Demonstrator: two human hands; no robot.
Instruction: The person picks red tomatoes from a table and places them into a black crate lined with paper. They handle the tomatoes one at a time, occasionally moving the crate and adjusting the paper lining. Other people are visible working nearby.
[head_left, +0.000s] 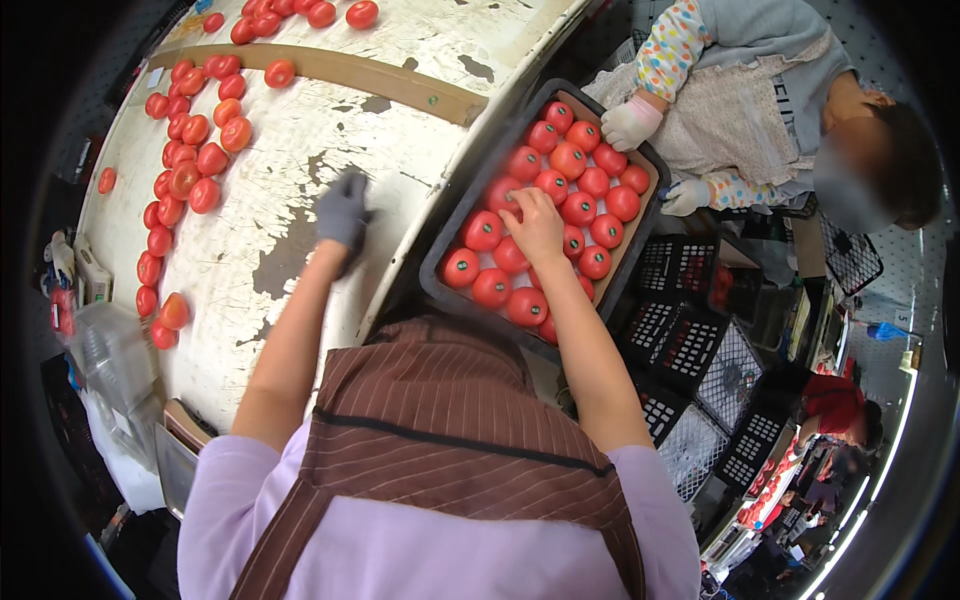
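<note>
My left hand (346, 216), in a dark grey glove, is over the worn white tabletop (232, 277). Its fingers are blurred, and I cannot tell whether they hold anything. My right hand (538, 225) is bare and reaches over a dark plastic crate (442, 247) lined with cardboard. Its bent fingertips meet the side of a red tomato (501, 192); whether they grip it is unclear. Most tomatoes around it bear small dark stickers, such as the tomato (482, 229) nearer me. My right hand and forearm hide part of the crate's contents.
Loose tomatoes (184, 178) form a long row on the table's left. A cardboard strip (337, 75) crosses the far tabletop. Beyond the crate, a co-worker's gloved hand (631, 122) touches its rim. Black crates (686, 337) stack at right; clear plastic containers (112, 352) stand at left.
</note>
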